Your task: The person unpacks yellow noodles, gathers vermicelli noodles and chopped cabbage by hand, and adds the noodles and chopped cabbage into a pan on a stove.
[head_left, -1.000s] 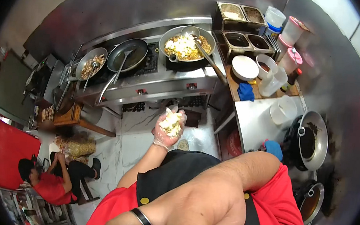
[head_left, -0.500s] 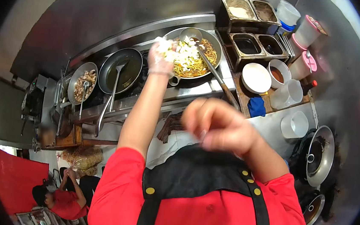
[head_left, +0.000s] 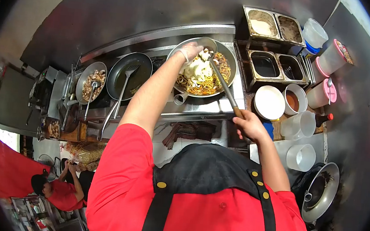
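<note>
My left hand point(head_left: 191, 51), in a clear plastic glove, is over the far left part of a wide wok point(head_left: 232, 69). Its fingers point down beside the ladle's bowl and are mostly hidden. Under and beside it, a pale heap of chopped white pieces point(head_left: 198, 69) lies on brown-yellow noodles point(head_left: 201, 87). My bare right hand point(head_left: 251, 125) is closed around the wooden end of a long-handled ladle point(head_left: 223, 84). The ladle's metal bowl rests at the wok's far side, partly covered by my left hand.
Left of the wok are a dark frying pan point(head_left: 121, 93) with a spatula point(head_left: 125, 81) and a pan of chopped brown pieces point(head_left: 91, 87). Sauce containers point(head_left: 264, 64), a white bowl point(head_left: 269, 102) and plastic tubs point(head_left: 299, 125) stand at right. A co-worker point(head_left: 62, 190) sits at lower left.
My left hand has moved right over the wok, and the white pieces it held now lie heaped on the noodles. My right hand has reached forward and taken hold of the ladle's handle.
</note>
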`<state>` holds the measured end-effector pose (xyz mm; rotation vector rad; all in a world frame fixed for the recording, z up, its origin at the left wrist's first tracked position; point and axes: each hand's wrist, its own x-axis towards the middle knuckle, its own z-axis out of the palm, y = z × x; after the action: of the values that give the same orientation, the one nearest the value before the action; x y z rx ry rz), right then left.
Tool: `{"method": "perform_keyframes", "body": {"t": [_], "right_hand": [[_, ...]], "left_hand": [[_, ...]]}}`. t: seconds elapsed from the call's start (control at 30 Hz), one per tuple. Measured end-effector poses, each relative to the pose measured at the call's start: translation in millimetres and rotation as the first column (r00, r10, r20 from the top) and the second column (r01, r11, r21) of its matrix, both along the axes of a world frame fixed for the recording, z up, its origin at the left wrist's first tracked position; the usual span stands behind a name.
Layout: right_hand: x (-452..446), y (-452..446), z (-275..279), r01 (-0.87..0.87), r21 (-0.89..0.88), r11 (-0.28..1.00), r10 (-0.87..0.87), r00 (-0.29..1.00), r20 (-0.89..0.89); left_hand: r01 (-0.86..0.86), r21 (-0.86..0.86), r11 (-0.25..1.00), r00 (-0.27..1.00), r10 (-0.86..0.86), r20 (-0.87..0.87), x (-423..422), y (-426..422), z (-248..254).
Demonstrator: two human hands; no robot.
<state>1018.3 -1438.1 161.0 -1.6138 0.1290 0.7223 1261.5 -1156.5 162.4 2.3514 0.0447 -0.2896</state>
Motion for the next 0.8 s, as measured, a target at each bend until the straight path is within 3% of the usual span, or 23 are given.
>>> {"method": "perform_keyframes", "body": {"t": [0.03,0.07,0.13,0.2,0.27,0.33,0.37,0.4,0.47,0.5,0.53,0.6,0.63,0.67,0.73,0.8], "right_hand": [[-5,-7,13,0.015,0.001,1.000,-0.015,0.999,0.033],[-9,-12,32,0.017,-0.122,0.992,-0.008,0.997,0.072],[-10,-29,38,-0.012,-0.342,0.940,0.129,0.938,0.322],[-14,-30,70,-0.010,-0.476,0.879,0.213,0.903,0.374],[-10,-36,63,0.003,-0.561,0.828,0.275,0.869,0.411],[-4,-34,52,0.149,-0.698,0.701,0.400,0.729,0.556],[2,-31,44,0.205,-0.754,0.624,0.452,0.693,0.562],[8,-29,29,0.203,-0.756,0.623,0.456,0.691,0.561],[20,-25,-10,0.367,-0.827,0.425,0.466,0.694,0.548],[22,-24,-27,0.286,-0.854,0.435,0.478,0.730,0.488],[21,-26,-55,0.239,-0.829,0.506,0.489,0.711,0.504],[2,-12,-65,-0.017,-0.505,0.863,0.316,0.798,0.513],[-8,13,0,-0.087,-0.159,0.983,0.093,0.995,0.027],[-4,11,9,-0.042,0.030,0.999,0.043,0.998,-0.056],[4,5,20,0.136,0.347,0.928,-0.048,0.967,-0.251],[-4,5,39,0.148,0.370,0.917,-0.053,0.966,-0.254]], "left_hand": [[0.045,-0.094,0.995,0.999,-0.042,0.030,20,10,-16],[-0.063,-0.106,0.992,0.963,0.088,0.253,5,5,0],[-0.197,-0.064,0.978,0.883,0.206,0.422,-16,9,48],[-0.179,-0.326,0.928,0.685,0.355,0.636,-25,21,62],[-0.190,-0.346,0.919,0.509,0.393,0.766,-57,22,95],[-0.228,-0.472,0.852,0.699,0.481,0.530,-79,28,113],[-0.149,-0.641,0.753,0.819,0.457,0.346,-81,35,110],[-0.152,-0.643,0.751,0.818,0.461,0.345,-82,36,103],[0.042,-0.755,0.654,0.874,0.343,0.345,-80,41,86],[0.193,-0.689,0.698,0.888,0.175,0.426,-78,49,70],[0.153,-0.716,0.681,0.951,0.097,0.295,-86,49,73],[-0.031,-0.752,0.658,0.992,0.110,0.056,-101,44,88],[-0.056,-0.750,0.659,0.980,0.178,0.084,-103,44,84],[-0.059,-0.750,0.658,0.979,0.183,0.084,-102,50,78],[0.029,-0.903,0.428,0.954,0.257,0.152,-98,64,68],[0.118,-0.920,0.373,0.930,0.283,0.234,-129,78,71]]}}
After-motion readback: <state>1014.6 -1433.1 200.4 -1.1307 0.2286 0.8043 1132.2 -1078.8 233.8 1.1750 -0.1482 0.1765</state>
